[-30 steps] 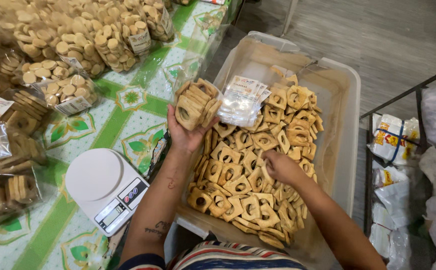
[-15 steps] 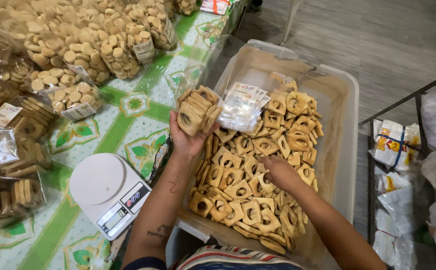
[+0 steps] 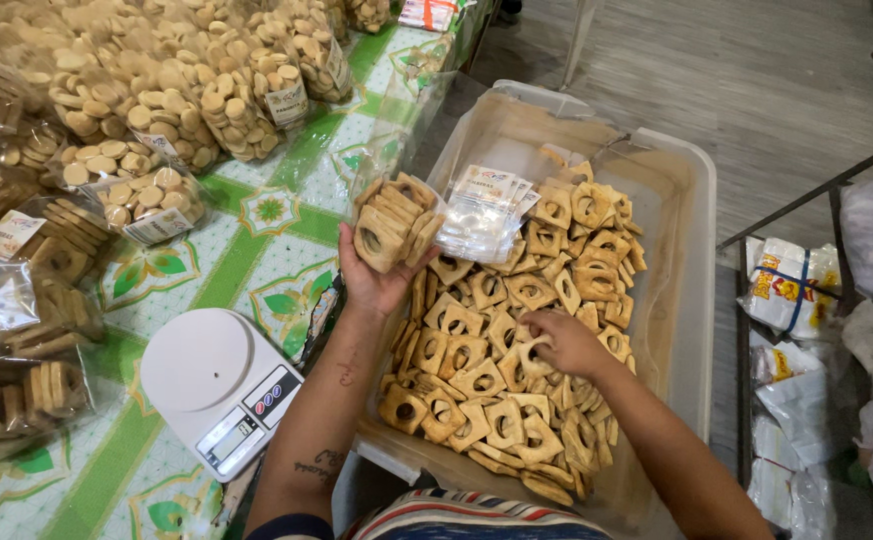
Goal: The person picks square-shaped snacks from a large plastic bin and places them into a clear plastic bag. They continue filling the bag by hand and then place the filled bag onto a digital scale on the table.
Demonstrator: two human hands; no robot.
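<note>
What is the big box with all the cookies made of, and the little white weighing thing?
The big box looks like thin, cloudy see-through plastic: the floor shows faintly through its walls, and its rim is moulded. The weighing scale seems hard, smooth white plastic with a slight shine and a small grey screen; its round top could be plastic too.

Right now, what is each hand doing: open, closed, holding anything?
Left hand: closed around a clear bag of square biscuits, held above the plastic bin.
Right hand: closing on a loose biscuit in the bin.
</note>
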